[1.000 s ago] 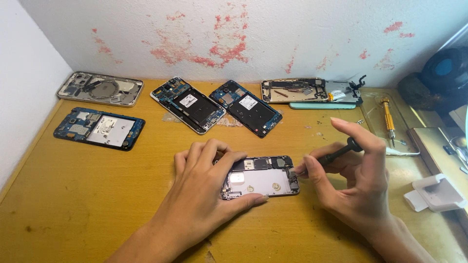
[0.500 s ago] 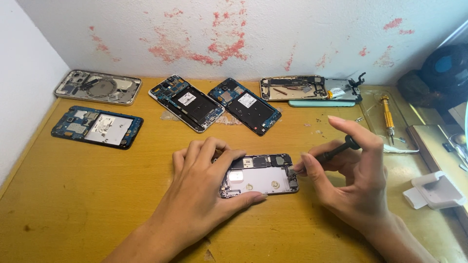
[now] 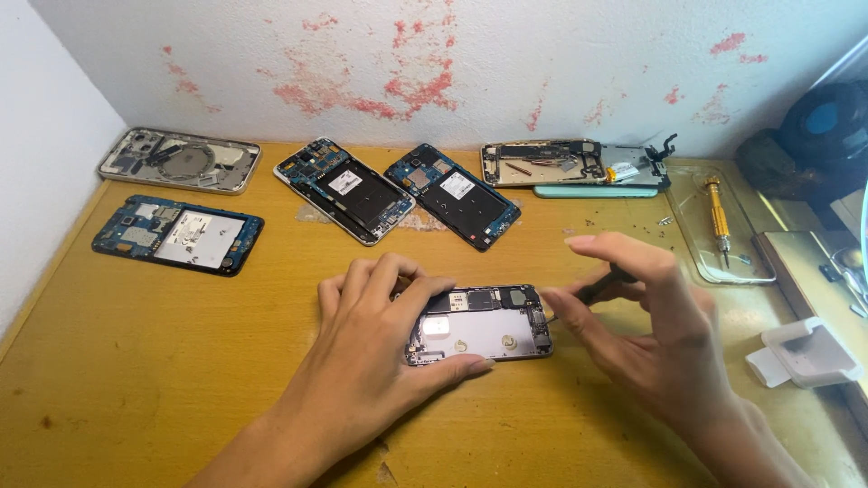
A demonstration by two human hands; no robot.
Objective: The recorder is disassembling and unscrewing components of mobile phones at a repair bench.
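An opened phone body (image 3: 484,323) lies flat on the wooden table (image 3: 181,361), its metal inside facing up. My left hand (image 3: 375,348) rests over its left end, thumb along the near edge, fingers curled on the far corner. My right hand (image 3: 651,325) pinches a thin black screwdriver (image 3: 592,289) between thumb and fingers. The tool's tip touches the phone's right end.
Several opened phones lie along the back: one silver (image 3: 181,160), one blue-framed (image 3: 176,233), two dark ones (image 3: 344,188) (image 3: 452,194), one with a teal cover (image 3: 579,167). A clear tray holds an orange screwdriver (image 3: 717,215). A white plastic piece (image 3: 803,352) sits right.
Both hands and the phone stay almost still. My right fingers have shifted slightly on the screwdriver at the phone's right end.
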